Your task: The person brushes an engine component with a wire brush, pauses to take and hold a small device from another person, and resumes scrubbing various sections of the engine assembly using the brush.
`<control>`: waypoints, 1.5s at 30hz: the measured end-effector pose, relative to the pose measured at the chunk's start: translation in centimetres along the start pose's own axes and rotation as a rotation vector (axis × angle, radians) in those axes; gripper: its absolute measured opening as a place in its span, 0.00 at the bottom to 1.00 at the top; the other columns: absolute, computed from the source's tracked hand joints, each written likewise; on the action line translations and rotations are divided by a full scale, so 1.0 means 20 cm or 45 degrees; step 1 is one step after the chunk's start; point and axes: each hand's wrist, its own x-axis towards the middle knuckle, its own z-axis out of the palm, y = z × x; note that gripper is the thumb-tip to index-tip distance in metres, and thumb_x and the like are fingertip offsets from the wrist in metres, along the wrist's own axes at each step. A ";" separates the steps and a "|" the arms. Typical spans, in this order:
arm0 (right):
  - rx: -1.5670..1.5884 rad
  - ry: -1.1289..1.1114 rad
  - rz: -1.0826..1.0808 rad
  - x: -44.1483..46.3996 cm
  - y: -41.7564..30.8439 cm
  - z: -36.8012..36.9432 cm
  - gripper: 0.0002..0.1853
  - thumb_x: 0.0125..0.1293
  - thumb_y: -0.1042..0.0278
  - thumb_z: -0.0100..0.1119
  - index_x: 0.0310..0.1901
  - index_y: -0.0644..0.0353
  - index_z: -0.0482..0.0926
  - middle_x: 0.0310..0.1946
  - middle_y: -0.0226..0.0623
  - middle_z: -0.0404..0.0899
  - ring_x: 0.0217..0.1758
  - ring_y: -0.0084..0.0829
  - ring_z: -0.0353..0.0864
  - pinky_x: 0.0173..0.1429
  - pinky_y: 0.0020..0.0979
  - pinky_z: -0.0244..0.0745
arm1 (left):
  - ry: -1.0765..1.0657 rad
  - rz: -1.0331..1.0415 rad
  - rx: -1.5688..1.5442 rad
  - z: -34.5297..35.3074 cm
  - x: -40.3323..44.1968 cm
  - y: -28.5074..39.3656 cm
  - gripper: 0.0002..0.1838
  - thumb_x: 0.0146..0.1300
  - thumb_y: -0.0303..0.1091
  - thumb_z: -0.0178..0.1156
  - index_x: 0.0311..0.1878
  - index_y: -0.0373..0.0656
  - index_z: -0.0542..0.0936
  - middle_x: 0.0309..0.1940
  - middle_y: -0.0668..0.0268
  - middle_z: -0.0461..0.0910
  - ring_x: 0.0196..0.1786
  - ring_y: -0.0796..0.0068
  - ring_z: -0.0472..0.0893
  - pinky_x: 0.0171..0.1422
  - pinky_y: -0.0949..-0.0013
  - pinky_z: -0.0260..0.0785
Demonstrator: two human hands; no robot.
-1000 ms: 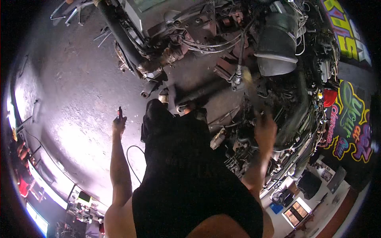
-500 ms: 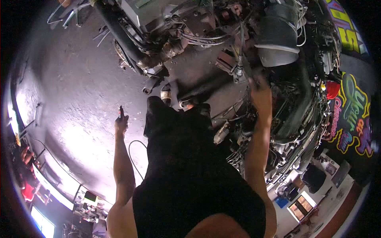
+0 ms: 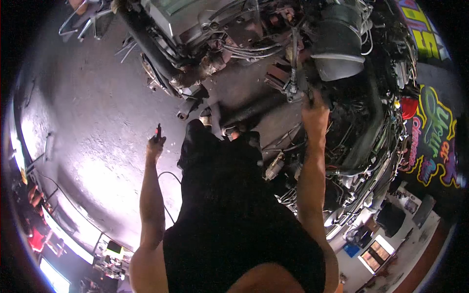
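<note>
My left hand is closed round a small dark tool with a red part, held out over the grey floor. On the other side, my right hand is closed round the end of a brush-like tool, whose far end reaches up beside a metal rod with a fitting. A large dark cylinder lies just beyond that hand. Dark hoses and engine parts sit close to its right. The exact shape of both held tools is hard to make out.
Machinery with looped cables spans the top. A thick dark pipe slants down at upper left. Wiring and metal parts line the right side. A thin black cable curves near my left arm. Metal stands are at top left.
My right hand has moved up from beside the engine parts toward the rod and cylinder, with its tool. My left hand has shifted slightly right, still holding its tool.
</note>
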 end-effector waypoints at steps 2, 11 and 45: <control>0.033 -0.091 0.412 -0.10 -0.10 -0.15 0.16 0.63 0.62 0.57 0.47 0.64 0.76 0.35 0.52 0.80 0.35 0.42 0.81 0.40 0.35 0.73 | 0.049 0.046 0.067 -0.01 0.02 0.07 0.16 0.56 0.43 0.64 0.23 0.43 0.73 0.15 0.72 0.70 0.18 0.81 0.68 0.23 0.70 0.58; 0.197 -0.408 0.258 -0.54 -0.05 -0.59 0.16 0.59 0.70 0.59 0.50 0.62 0.77 0.30 0.43 0.81 0.29 0.28 0.77 0.35 0.28 0.71 | 0.030 0.110 0.335 -0.09 -0.12 0.01 0.19 0.58 0.41 0.60 0.47 0.46 0.66 0.15 0.71 0.68 0.19 0.80 0.66 0.23 0.69 0.57; 0.368 -0.397 0.486 -0.38 0.11 -0.27 0.09 0.59 0.72 0.58 0.41 0.63 0.79 0.27 0.39 0.81 0.29 0.24 0.78 0.32 0.29 0.71 | 0.049 -0.020 -0.090 -0.13 -0.08 0.20 0.18 0.59 0.39 0.61 0.49 0.56 0.65 0.15 0.77 0.65 0.16 0.85 0.63 0.20 0.75 0.57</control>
